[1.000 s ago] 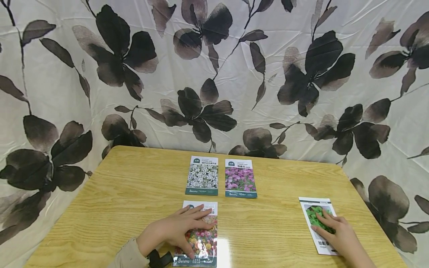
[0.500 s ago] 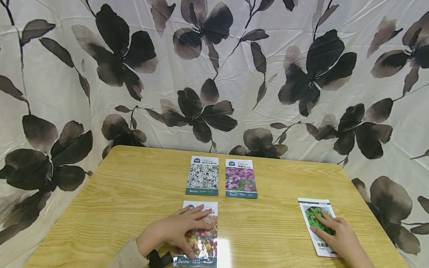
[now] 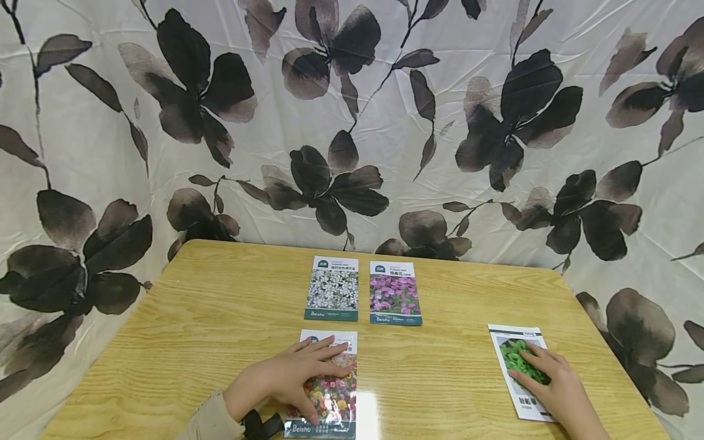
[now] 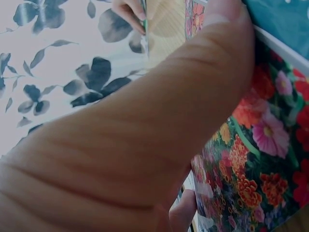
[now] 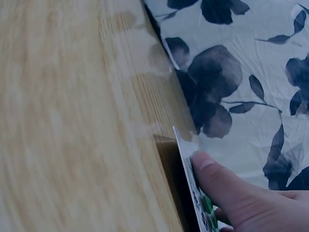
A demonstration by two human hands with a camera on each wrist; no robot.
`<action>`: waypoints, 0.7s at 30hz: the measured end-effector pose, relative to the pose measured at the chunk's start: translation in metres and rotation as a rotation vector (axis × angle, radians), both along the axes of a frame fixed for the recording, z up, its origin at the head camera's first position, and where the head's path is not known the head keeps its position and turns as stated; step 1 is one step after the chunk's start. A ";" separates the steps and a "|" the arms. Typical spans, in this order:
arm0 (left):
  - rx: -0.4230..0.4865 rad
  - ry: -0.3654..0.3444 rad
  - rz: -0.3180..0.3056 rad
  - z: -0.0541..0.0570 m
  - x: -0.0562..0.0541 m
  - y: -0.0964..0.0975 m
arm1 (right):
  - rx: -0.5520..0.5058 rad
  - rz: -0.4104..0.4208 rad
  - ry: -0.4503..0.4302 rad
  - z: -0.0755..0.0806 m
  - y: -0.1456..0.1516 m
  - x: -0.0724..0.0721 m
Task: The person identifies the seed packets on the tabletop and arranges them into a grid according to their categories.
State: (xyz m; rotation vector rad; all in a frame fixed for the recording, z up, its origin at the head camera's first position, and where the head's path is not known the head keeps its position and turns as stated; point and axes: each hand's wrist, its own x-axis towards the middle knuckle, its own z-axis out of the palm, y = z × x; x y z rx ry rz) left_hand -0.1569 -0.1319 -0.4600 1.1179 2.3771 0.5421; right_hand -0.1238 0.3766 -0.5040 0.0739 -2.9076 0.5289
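Note:
My left hand [image 3: 299, 373] rests with spread fingers on a seed packet [image 3: 342, 400] printed with mixed colourful flowers, lying at the front middle of the table. The left wrist view shows its thumb [image 4: 212, 53] lying along the packet's flower picture. To the right, my right hand [image 3: 562, 388] rests its fingers on a white seed packet [image 3: 511, 354] with a green leafy picture, which lies slightly turned. In the right wrist view, the thumb [image 5: 212, 174] touches that packet's face, and a dark shadow runs beside its edge. The right palm's underside is hidden.
Behind the left hand lie two more packets side by side: one with white flowers [image 3: 332, 290], one with purple flowers [image 3: 395, 294]. All are on a yellow wood-grain table [image 3: 220, 305]. A pale cloth with dark flowers [image 3: 418, 122] hangs behind and beside it.
The packet with the green leaves has shifted very slightly left along with the right hand's fingers. The left hand and the other packets stay in place.

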 end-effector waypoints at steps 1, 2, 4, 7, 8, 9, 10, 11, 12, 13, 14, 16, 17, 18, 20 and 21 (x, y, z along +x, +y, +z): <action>0.000 0.000 0.001 0.000 0.000 0.000 | -0.007 0.004 -0.013 0.000 0.001 0.000; 0.000 -0.001 0.001 -0.001 0.000 0.000 | -0.014 0.013 -0.023 -0.001 0.001 -0.001; 0.001 -0.003 0.002 -0.001 0.000 0.000 | -0.029 0.032 -0.039 -0.001 0.002 -0.001; 0.006 -0.008 0.003 -0.002 -0.001 0.000 | -0.047 0.067 -0.049 -0.002 0.004 -0.001; 0.007 -0.009 0.003 -0.002 -0.001 -0.001 | -0.053 0.077 -0.052 -0.002 0.004 -0.001; 0.008 -0.009 0.003 -0.002 -0.001 -0.001 | -0.054 0.083 -0.055 -0.002 0.004 -0.001; 0.009 -0.010 0.002 -0.002 -0.001 -0.001 | -0.054 0.087 -0.058 -0.002 0.004 -0.001; 0.010 -0.009 0.001 -0.002 -0.001 -0.001 | -0.052 0.088 -0.057 -0.002 0.004 -0.001; 0.010 -0.007 0.000 -0.002 -0.001 -0.001 | -0.050 0.089 -0.059 -0.002 0.004 -0.001; 0.011 -0.005 -0.003 -0.002 -0.001 -0.001 | -0.047 0.090 -0.064 -0.001 0.004 -0.001; 0.011 -0.003 -0.004 -0.002 -0.001 -0.001 | -0.044 0.089 -0.067 0.000 0.003 0.000; 0.011 0.001 -0.006 -0.002 -0.001 0.000 | -0.041 0.083 -0.077 0.000 0.002 0.000; 0.012 0.002 -0.006 -0.002 -0.001 0.000 | -0.041 0.082 -0.079 0.001 0.001 0.000; 0.012 0.002 -0.007 -0.002 -0.001 0.000 | -0.040 0.083 -0.085 0.001 0.001 0.000; 0.011 0.001 -0.006 -0.002 0.000 0.000 | -0.039 0.081 -0.091 0.001 -0.001 0.000; 0.011 0.000 -0.005 -0.002 0.000 -0.001 | -0.038 0.079 -0.094 0.001 -0.001 0.000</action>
